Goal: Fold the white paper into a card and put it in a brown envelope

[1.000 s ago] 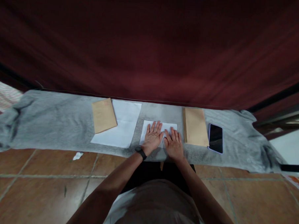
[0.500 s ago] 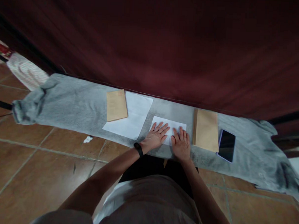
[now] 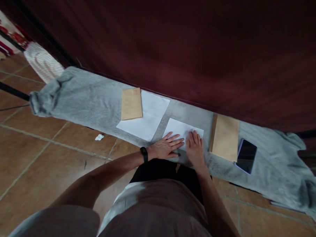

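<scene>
A small sheet of white paper [image 3: 182, 128], perhaps folded, lies on the grey cloth in front of me. My left hand [image 3: 166, 146] rests flat over its lower left part, fingers spread and pointing right. On its right side, my right hand [image 3: 195, 148] presses down with the fingers close together and stretched out, the tips touching the paper. Neither hand grips anything. To the left lie larger white sheets [image 3: 155, 111], with brown envelopes [image 3: 131, 104] on their upper left part. Right of my right hand sits a thicker stack of brown envelopes [image 3: 226, 137].
A phone [image 3: 246, 156] lies beside the right stack, touching or almost touching its corner. The grey cloth [image 3: 88, 98] covers a long narrow surface, backed by a dark red curtain [image 3: 160, 55]. A white scrap [image 3: 99, 137] is on the tiled floor [image 3: 41, 162].
My left hand has turned and slid lower on the paper, fingers now pointing right. My right hand's fingers have drawn together near the paper's right side. The whole view has shifted and tilted slightly.
</scene>
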Available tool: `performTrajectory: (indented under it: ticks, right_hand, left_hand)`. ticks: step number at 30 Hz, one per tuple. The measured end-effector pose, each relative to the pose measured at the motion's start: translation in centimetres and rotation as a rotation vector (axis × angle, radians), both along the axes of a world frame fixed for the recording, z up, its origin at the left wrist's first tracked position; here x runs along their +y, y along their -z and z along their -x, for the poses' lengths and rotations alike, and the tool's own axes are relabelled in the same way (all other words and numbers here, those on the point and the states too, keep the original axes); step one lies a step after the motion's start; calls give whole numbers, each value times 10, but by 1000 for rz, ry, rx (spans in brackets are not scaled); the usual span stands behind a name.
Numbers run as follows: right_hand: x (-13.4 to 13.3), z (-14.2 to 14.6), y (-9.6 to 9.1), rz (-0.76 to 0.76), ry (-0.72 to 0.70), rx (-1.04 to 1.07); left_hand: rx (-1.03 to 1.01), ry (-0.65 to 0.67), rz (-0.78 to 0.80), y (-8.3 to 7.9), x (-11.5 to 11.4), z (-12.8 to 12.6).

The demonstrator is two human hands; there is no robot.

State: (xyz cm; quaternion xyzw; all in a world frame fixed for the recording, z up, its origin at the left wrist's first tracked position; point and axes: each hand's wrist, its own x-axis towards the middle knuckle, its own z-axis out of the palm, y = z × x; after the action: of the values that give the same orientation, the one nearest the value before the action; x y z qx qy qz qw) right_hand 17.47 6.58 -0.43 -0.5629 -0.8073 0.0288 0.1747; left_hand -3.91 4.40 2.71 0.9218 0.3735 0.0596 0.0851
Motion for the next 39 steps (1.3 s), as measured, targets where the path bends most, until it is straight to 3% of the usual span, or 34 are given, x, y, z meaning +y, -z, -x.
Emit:
performTrajectory:
  ticks: [5,10,21,25,29,33,39]
  right_hand:
    - [0,22,-2,55,-198,17]
    - [-1,20,-3,67,-152,-20]
    - [-7,-23,-2,59,-77,-83]
    - [-17,-18,-7,54,-18,-27]
    - [-37,-4,-11,70,-116,23]
    - [-52,-3,-12,77,-143,-16]
    - [-55,-12,-12,79,-172,-40]
  left_hand:
    - [10,33,-33,5,-1,1]
    - [0,33,-25,11,2,4]
    - [23,81,5,8,3,19]
    - [24,78,-31,11,3,19]
    - [6,86,-45,12,3,21]
    - [-7,42,-29,9,2,17]
    - [-12,-123,14,7,13,-5]
